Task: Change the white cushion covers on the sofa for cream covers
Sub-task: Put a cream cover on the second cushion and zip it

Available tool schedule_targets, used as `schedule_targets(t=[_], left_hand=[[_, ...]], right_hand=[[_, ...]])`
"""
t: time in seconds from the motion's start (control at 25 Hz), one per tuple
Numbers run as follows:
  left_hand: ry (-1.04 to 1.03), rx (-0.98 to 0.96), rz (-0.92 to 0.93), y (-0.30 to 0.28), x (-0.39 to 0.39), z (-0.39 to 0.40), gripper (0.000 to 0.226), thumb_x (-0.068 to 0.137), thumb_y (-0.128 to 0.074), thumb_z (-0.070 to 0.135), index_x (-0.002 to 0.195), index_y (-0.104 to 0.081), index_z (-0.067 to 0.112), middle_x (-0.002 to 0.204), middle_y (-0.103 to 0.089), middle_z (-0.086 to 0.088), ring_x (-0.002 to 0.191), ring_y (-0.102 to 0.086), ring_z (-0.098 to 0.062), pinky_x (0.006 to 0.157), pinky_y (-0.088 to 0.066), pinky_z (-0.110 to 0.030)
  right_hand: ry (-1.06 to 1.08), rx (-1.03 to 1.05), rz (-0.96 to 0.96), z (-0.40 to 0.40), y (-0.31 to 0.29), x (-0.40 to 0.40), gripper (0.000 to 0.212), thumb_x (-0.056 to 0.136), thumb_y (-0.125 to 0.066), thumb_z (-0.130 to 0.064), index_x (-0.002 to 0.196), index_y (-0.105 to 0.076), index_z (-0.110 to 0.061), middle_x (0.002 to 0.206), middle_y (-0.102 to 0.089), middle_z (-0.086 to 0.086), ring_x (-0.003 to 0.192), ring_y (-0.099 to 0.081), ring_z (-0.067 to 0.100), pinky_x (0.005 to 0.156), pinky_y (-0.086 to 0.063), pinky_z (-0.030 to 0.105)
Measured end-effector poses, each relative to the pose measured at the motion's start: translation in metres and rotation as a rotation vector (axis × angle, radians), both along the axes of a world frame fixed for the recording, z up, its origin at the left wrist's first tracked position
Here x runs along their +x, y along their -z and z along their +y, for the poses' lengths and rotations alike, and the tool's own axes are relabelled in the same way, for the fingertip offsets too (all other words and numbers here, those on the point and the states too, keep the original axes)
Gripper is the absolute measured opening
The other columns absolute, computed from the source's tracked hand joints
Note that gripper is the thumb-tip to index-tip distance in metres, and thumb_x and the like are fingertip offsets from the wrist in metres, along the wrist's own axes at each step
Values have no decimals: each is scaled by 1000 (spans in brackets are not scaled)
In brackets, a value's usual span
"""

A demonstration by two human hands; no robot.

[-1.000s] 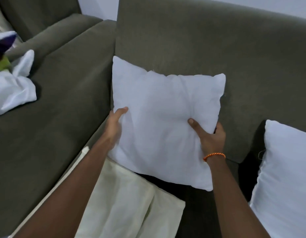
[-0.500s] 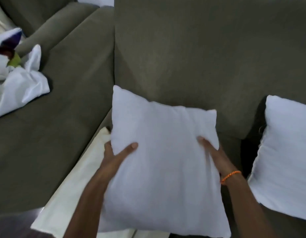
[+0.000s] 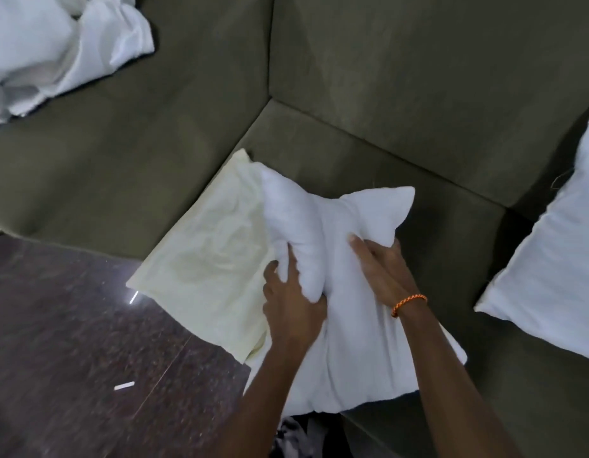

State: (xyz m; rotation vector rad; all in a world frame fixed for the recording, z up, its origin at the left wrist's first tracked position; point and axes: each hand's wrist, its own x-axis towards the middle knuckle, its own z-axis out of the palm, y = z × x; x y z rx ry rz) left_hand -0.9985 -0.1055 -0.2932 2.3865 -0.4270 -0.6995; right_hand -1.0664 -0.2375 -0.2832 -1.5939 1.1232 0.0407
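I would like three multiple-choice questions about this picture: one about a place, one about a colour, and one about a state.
1. Where does the cream cover lie?
A. on the sofa seat, partly under the pillow
B. on the floor
C. on the sofa back

2. What colour is the wrist band?
A. blue
B. orange
C. green

3. How is the pillow now?
A. lying flat and untouched
B. squeezed into a fold by both hands
C. fully inside the cream cover

Answers:
1 A: the cover rests on the seat of the sofa, and its right part goes under the pillow.
2 B: the band on the right wrist is orange.
3 B: the left hand grips a bunched ridge, and the right hand presses beside it.
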Motion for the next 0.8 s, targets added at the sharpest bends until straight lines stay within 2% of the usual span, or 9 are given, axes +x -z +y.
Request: schedule_targets(t=[0.08, 0.16, 0.24, 0.4, 0.52, 0.64, 0.72, 0.76, 0.8], left_hand=[[62, 123, -49, -6, -22, -4, 91, 84, -63, 25, 149, 0, 33, 149, -20, -8, 127, -36, -29, 99, -37, -42], [99, 168, -87, -4, -41, -3, 93, 85, -61, 32, 143, 11, 39, 153, -14, -10, 127, -33, -31, 99, -34, -45], [109, 203, -102, -1, -50, -3, 92, 85, -61, 35, 143, 11, 38, 155, -11, -14, 127, -32, -34, 99, -34, -48], [105, 213, -102, 0, -54, 5, 86, 85, -55, 42, 151, -1, 30, 156, -4, -15, 128, -31, -36, 100, -33, -46], [31, -40, -197, -5, -78, 17, 79, 75, -41, 54, 144, -11, 30, 157, -15, -14, 124, -41, -34, 96, -37, -44], [-142, -312, -29, -9, -91, 34, 74, 80, -44, 60, 141, -21, 24, 152, -29, -2, 128, -40, -15, 104, -32, -32], [-338, -415, 55, 6, -74, 52, 61, 88, -47, 52, 136, -35, 16, 131, -48, 5, 113, -49, 2, 98, -41, -26], [-409, -374, 38, 22, -60, 64, 53, 90, -49, 42, 133, -39, 14, 124, -50, 5, 106, -51, 3, 91, -45, -27], [-404, -251, -5, 36, -44, 77, 51, 89, -53, 32, 134, -40, 13, 128, -47, 1, 109, -50, -4, 91, -45, -33]], right_hand=[[-102, 72, 152, 9, -5, 2, 87, 60, -56, -83, 134, -43, -40, 153, -18, 1, 135, -32, 27, 110, -33, 42], [-169, 73, 298, 19, -2, 6, 125, 32, -58, -93, 141, -32, -38, 154, -19, 3, 136, -30, 28, 110, -34, 45], [-115, 84, 388, 24, 2, 14, 139, 21, -61, -92, 142, -32, -31, 154, -19, 8, 135, -32, 31, 110, -33, 49], [22, 60, 405, 31, 5, 26, 132, 20, -64, -87, 137, -40, -32, 145, -32, 8, 128, -41, 31, 107, -34, 51], [53, 54, 283, 26, 8, 19, 108, 33, -73, -80, 125, -53, -28, 127, -56, 2, 115, -55, 27, 98, -44, 41], [-33, 16, 235, 17, 4, 11, 82, 55, -79, -61, 124, -56, -24, 126, -58, 1, 114, -55, 26, 97, -45, 40], [-52, -57, 168, 15, 0, 7, 67, 65, -79, -49, 123, -58, -22, 126, -59, 1, 115, -54, 25, 93, -45, 36], [-59, -54, 138, 17, -6, 6, 62, 67, -79, -45, 121, -59, -22, 122, -60, 0, 113, -55, 24, 90, -44, 33], [-84, -42, 126, 16, -10, 4, 59, 68, -80, -43, 119, -61, -22, 117, -61, -1, 111, -56, 23, 88, -44, 32]])
